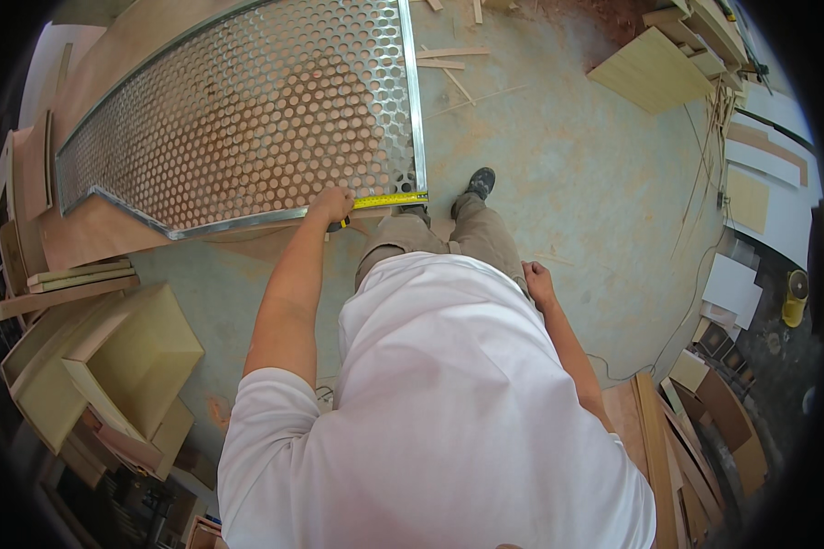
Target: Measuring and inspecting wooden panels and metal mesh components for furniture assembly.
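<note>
Perforated metal panel [247, 119] lies on a plywood worktop [110, 240], ahead and mostly to the left, its near edge just in front of the trousers [485, 233]. Judged from this view, the work is at a measuring stage: the panel already sits in its metal frame [415, 110], and the tape measure [384, 200] is drawn out over the near right corner; finishing the reading appears to be what is left, since no mark can be made out on the metal. The panel is long and irregular, with a straight right side and a notch stepping inward at the near left. Its frame is narrow, plain and silvery. Rows of round holes fill the sheet, which looks bright toward the right and brownish across the middle, where wood tones show through. The left hand [336, 203] is closed around the tape's case end, and the yellow blade runs from it to the right rail. The right hand [538, 279] hangs beside the thigh, fingers curled; how tightly, and whether anything is inside, I cannot tell.
</note>
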Motion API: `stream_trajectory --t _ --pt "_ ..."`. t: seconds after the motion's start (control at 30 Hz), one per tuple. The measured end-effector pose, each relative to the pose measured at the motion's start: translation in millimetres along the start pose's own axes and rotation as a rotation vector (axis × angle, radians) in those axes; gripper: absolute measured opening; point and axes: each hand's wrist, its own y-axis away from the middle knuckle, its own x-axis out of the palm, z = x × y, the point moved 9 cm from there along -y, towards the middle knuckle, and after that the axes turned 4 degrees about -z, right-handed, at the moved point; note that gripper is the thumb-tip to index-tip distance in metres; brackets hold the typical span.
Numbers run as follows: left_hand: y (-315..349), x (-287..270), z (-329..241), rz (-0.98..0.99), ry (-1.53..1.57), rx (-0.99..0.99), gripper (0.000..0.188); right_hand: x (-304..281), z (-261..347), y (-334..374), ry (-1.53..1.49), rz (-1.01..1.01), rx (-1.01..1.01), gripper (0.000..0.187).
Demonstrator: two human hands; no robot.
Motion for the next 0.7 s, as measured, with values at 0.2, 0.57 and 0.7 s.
stream_trajectory --t 0.2,0.57,0.7 --pt "-4.8 4.8 5.0 -0.025 -0.01 0.017 0.025 1.7 0.8 1.3 -0.011 0.011 0.013 0.033" --pt "-2.0 -0.4 -1.1 -0.036 0.005 0.063 0.027 2.3 4.1 -0.8 0.008 0.021 0.025 0.033" --pt "-2.6 -0.9 -2.3 0.0 -0.01 0.029 0.028 2.8 2.3 -5.0 0.02 0.022 0.01 0.032"
